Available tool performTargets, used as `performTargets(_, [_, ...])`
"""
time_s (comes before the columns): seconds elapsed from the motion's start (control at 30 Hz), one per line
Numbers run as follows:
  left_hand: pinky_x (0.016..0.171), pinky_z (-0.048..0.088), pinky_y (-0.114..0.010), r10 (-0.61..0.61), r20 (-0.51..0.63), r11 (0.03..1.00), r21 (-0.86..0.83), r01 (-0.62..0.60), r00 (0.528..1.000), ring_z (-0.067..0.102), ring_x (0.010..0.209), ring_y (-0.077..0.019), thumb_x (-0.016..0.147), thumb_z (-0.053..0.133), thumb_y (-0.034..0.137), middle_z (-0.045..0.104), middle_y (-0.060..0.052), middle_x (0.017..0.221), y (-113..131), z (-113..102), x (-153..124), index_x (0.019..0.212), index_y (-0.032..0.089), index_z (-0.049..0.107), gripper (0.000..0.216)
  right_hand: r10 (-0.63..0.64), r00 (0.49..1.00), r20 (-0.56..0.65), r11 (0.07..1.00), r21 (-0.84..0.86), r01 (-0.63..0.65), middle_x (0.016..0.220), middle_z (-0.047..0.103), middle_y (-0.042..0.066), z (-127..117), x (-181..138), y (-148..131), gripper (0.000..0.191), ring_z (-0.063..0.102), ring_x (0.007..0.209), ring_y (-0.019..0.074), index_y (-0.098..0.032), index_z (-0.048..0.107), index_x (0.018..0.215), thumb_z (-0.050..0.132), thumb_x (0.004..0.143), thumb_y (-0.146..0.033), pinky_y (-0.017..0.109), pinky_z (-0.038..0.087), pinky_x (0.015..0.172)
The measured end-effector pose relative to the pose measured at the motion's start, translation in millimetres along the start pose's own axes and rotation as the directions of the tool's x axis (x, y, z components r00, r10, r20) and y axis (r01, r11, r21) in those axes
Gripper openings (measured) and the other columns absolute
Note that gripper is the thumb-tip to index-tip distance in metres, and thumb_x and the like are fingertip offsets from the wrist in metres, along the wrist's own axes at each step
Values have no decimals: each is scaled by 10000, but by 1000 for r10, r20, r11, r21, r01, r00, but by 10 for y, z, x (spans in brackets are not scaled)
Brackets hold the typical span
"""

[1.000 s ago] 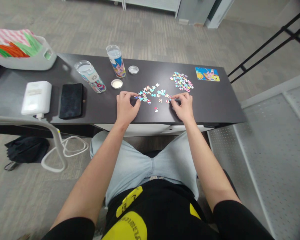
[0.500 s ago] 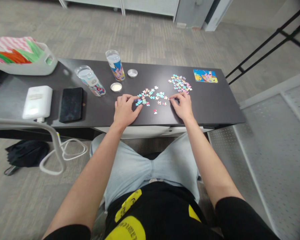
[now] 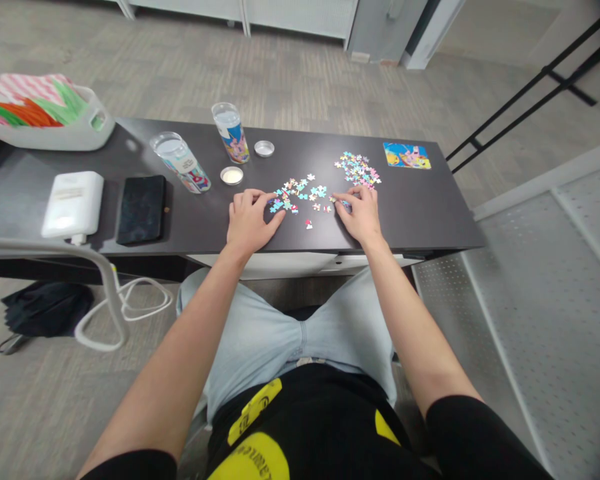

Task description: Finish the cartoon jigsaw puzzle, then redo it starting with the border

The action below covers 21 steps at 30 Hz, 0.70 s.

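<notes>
I see the near jigsaw pieces [image 3: 303, 197] between my left hand [image 3: 249, 219] and right hand [image 3: 362, 217]. I can't see if either pinches one. They look light and stiff; I'd hold their edges.

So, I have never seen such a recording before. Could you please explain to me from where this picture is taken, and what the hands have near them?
There is no machine here: you see a person's two bare hands, from a camera worn on the head, looking forward and down.

On the dark table, the left hand rests by scattered jigsaw pieces. The right hand has its fingertips at the other side of them. The pieces are too small to tell whether either hand grips one.

Beyond the right hand lie a denser pile of pieces and a picture card. Further left stand two clear printed tubes, with two round lids nearby.
</notes>
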<state>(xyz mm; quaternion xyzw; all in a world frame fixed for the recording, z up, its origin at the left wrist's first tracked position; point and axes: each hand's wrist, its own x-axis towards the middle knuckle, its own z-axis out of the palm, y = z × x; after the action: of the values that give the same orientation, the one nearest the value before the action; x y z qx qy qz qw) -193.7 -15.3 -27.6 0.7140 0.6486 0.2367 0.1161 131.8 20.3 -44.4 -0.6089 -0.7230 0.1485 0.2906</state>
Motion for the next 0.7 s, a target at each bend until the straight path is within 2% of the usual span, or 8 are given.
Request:
performTargets(0.17, [1387,526,-760,19,-15,1000,-25,-19,1000,633,1603,-540,1141,797,535,750,-218,1672,-59,16,2,1621,307,837,533,-31,999,-13,998,46,32,1435,804,160,-51,-106,84,248,649,1427,394,-339,982,1258,771,1191,-452,670,496,1411])
performTargets(0.33, [1410,517,-771,6,-14,1000,-11,-6,1000,622,1613,-548,1126,791,570,737,-232,1684,-58,-1,-4,1627,288,817,575,-37,999,-16,997,67,38,1371,806,142,-121,-266,120,74,729,1453,444,-427,927,1052,886,1093,-473,770,522,1421])
performTargets(0.4, [1413,513,-767,11,-21,1000,-3,-11,1000,616,1627,-556,1130,801,580,727,-244,1694,-24,-7,-19,1630,273,814,587,-49,999,-3,996,76,49,1359,814,130,-148,-326,118,61,756,1443,437,-442,923,1049,899,1080,-489,761,542,1420])
performTargets(0.53, [1424,484,-776,28,-5,999,32,-28,1000,590,1666,-596,1122,861,629,668,-286,1778,121,26,-61,1698,223,769,711,-47,999,-5,995,85,47,1333,818,124,-154,-368,85,105,770,1439,444,-473,962,1163,895,1089,-505,773,565,1410])
performTargets(0.7, [1435,460,-795,10,15,998,64,-10,1000,580,1682,-618,1112,875,742,643,-308,1809,282,123,-66,1741,218,704,836,-67,998,8,994,91,66,1366,836,115,-91,-379,-2,84,760,1381,484,-536,999,1131,924,1095,-547,805,634,1290])
